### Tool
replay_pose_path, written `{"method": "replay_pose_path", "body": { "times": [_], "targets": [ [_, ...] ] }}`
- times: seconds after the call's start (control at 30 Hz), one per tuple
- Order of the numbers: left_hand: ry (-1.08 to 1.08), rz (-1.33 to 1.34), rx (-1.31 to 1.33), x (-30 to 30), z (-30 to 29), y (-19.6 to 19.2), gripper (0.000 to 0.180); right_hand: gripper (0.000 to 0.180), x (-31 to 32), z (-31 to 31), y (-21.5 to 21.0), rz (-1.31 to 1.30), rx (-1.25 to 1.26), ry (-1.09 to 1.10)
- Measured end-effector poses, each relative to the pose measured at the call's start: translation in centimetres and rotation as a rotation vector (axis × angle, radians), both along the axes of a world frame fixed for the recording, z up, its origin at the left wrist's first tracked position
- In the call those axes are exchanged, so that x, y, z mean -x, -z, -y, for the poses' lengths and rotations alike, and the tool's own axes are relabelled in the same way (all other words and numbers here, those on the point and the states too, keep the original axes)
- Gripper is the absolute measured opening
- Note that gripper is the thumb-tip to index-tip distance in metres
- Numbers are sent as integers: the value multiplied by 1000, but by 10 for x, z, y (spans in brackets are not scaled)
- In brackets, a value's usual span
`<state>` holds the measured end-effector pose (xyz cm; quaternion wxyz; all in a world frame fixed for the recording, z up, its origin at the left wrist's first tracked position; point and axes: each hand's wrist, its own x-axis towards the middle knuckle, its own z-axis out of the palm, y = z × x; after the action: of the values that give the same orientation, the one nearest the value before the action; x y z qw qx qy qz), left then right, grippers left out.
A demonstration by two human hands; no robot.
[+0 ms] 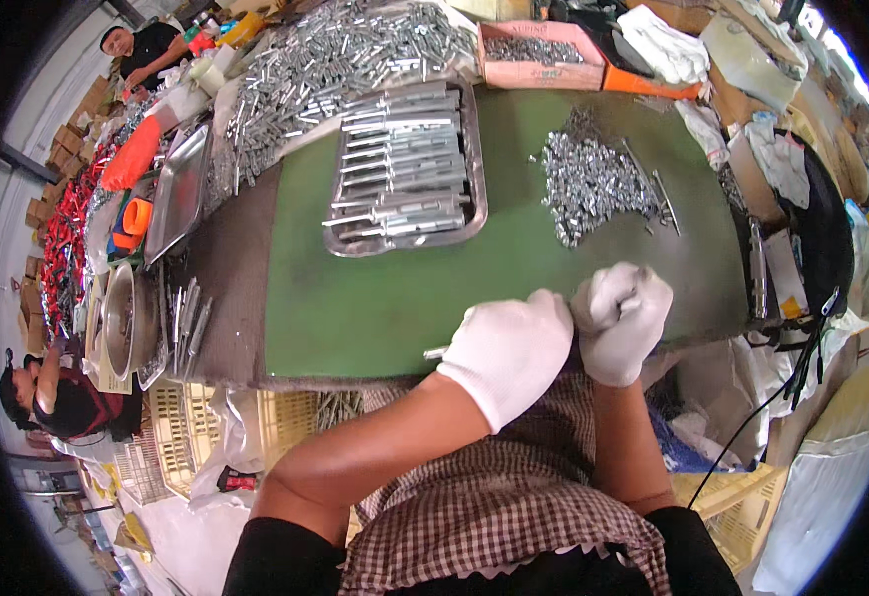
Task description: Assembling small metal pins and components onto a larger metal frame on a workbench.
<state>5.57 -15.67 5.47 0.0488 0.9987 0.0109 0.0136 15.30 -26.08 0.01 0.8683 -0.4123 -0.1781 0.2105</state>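
Observation:
Both my hands wear white gloves and meet at the near edge of a green mat (pixel 375 288). My left hand (pixel 509 348) is closed around a thin metal rod (pixel 436 352) whose end sticks out to the left. My right hand (pixel 621 318) is fisted close against it; what it holds is hidden. Beyond them lies a metal tray (pixel 474 189) of long assembled metal parts and, to the right, a heap of small shiny metal pieces (pixel 593 184).
A big pile of metal rods (pixel 335 60) and a pink box (pixel 539 70) of parts stand at the far side. An empty tray (pixel 176 189), a steel bowl (pixel 122 318) and loose rods lie left. Two other people work at left. White cloths and bags crowd the right.

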Motion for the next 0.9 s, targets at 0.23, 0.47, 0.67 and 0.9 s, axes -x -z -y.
{"method": "replay_pose_path", "body": {
  "times": [0.23, 0.47, 0.67, 0.9],
  "targets": [
    [22, 32, 90, -7, -8, 26, 16, 53, -6, -1, 6, -117, -102, 20],
    [-316, 231, 168, 120, -42, 9, 27, 43, -20, 15, 12, -232, -220, -125],
    [-881, -8, 40, 288, -79, 16, 25, 16, -8, 2, 1, -169, 66, -126],
    [-476, 453, 170, 170, -92, 10, 22, 32, 2, -1, -6, -19, 171, -20]
  ]
}}
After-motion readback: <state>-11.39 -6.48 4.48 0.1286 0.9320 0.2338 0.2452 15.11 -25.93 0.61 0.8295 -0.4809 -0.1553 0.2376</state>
